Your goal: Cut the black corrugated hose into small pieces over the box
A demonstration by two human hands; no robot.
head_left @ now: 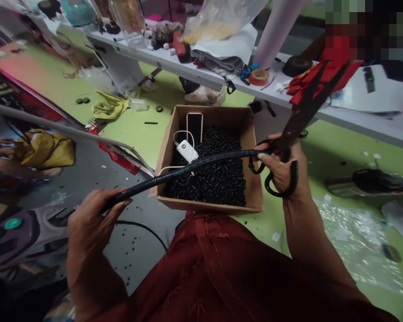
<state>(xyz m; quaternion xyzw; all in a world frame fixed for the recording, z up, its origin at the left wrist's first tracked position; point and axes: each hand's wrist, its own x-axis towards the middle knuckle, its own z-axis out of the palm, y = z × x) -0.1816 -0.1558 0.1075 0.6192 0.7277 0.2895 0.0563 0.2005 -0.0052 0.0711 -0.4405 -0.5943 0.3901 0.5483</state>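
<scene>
A black corrugated tube (201,162) stretches across in front of me, over an open cardboard box (208,205). My left hand (94,219) is closed round its left part, and a length hangs down beyond to the floor. The tube's other end is pinched between the thumb and fingers of my right hand (282,165). That same hand also holds a large pair of dark scissors (298,118), blades pointing up and away to the right. Inside the box lie many small black pieces (218,179), a phone (195,127) and a white power bank (186,150) with a cable.
Beyond the box runs a white bench (174,67) with orange tape (258,76), red cloth (309,85) and plastic bags. A metal flask (342,184) and clear plastic sheet (359,241) lie right. Another person's hands show at far left beside a yellow bag (50,147).
</scene>
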